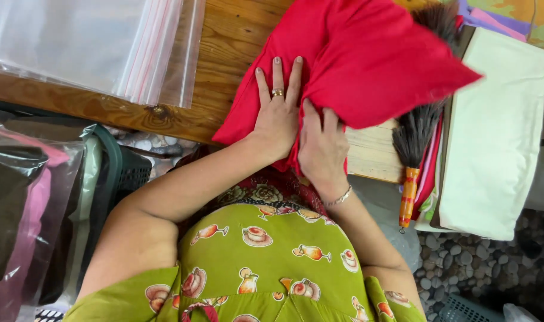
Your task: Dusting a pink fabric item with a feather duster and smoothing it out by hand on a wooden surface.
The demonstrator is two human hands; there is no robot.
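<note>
so the red cloth (pixel 367 53) is lying on the wooden table (pixel 224 53), bunched into a rough folded bundle, with one flap sticking out to a point on the right and its lower corner hanging a bit over the near edge

left hand (pixel 277 113) is pressed flat on the left half of it, fingers (pixel 278 71) spread and straight, ring on one of them, so nothing gripped, just pushing down. right hand (pixel 322 149) is right beside it, touching, and its fingers go under the top flap, so can't tell if they're pinching the fabric or just tucked in there. bracelet on that wrist

by the look of it the folding is partway: the layers are doubled over and being flattened, but the edges aren't squared and that pointy flap is loose, so i'd say more folds are left

around it: a stack of clear zip bags (pixel 105 42) at the far left of the table, a feather duster (pixel 418 119) with an orange handle just right of the cloth, then a cream fabric pile (pixel 498 131), and bagged clothes (pixel 22 203) down on the left
</note>
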